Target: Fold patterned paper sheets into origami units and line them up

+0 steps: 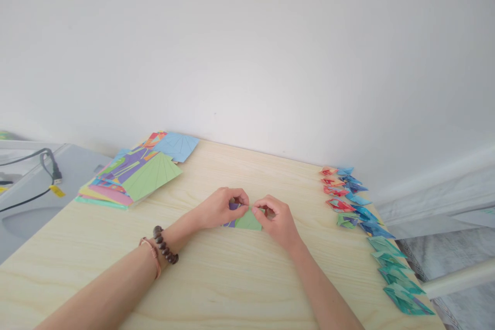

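A folded sheet of green and purple origami paper (248, 220) lies at the middle of the wooden table, with both hands at its upper edge. My left hand (226, 207) pinches the paper between thumb and forefinger, above the purple part. Close beside it, my right hand (275, 216) pinches the edge of the green part in the same way. The fingertips are only a small gap apart. The hands hide the paper's two upper corners.
A stack of patterned paper sheets (150, 178) lies at the table's back left. Several folded red pieces (335, 192), blue pieces (358, 198) and teal pieces (400, 276) line the right edge. A white wall (247, 51) rises behind; a black cable (29, 198) lies beyond the left edge.
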Demonstrator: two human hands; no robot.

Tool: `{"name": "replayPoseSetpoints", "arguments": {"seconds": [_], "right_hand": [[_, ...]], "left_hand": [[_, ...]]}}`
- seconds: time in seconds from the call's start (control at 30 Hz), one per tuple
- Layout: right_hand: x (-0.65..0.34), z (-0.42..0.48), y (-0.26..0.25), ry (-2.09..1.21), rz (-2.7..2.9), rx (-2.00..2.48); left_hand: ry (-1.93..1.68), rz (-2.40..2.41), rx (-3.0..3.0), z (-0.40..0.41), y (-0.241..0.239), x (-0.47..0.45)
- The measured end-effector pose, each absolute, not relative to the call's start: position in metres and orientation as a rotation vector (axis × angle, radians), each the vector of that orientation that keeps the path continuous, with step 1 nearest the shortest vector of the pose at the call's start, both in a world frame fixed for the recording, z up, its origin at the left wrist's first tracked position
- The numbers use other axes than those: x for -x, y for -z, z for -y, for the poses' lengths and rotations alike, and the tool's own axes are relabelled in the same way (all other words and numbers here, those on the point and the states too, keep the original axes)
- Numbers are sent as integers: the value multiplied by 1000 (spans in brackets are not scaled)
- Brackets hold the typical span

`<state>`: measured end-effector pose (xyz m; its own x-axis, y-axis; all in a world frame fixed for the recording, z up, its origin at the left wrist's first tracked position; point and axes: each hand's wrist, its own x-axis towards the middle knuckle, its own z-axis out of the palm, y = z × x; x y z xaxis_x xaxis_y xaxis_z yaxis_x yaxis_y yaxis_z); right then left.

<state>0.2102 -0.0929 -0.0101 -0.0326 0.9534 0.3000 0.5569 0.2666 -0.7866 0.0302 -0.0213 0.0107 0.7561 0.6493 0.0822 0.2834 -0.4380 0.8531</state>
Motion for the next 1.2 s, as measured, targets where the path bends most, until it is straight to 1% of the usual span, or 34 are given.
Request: {"name": "replayPoseSetpoints", "arguments": {"seconds": [0.4,0.57,0.7,0.8,1.0,1.2], "right_hand": [[-217,92,5,-708,1715,1327],[-228,91,4,-685,1739,1332],[-250,91,7,-608,1665,1425],[-258,91,10,-633,1639,1470],[-227,94,10,-682,1717,1376],[-215,96,8,-660,1709,1368]], "left_hand": [[-475,-702,-1981,20,-17,-28],[-465,-711,-2013,15,-14,-25],[-428,-754,-2072,6,-9,-15],[-452,-789,-2060,3,-10,-13],[-517,-705,-2125,15,-12,-27],[-470,-687,-2087,16,-11,-28]]}}
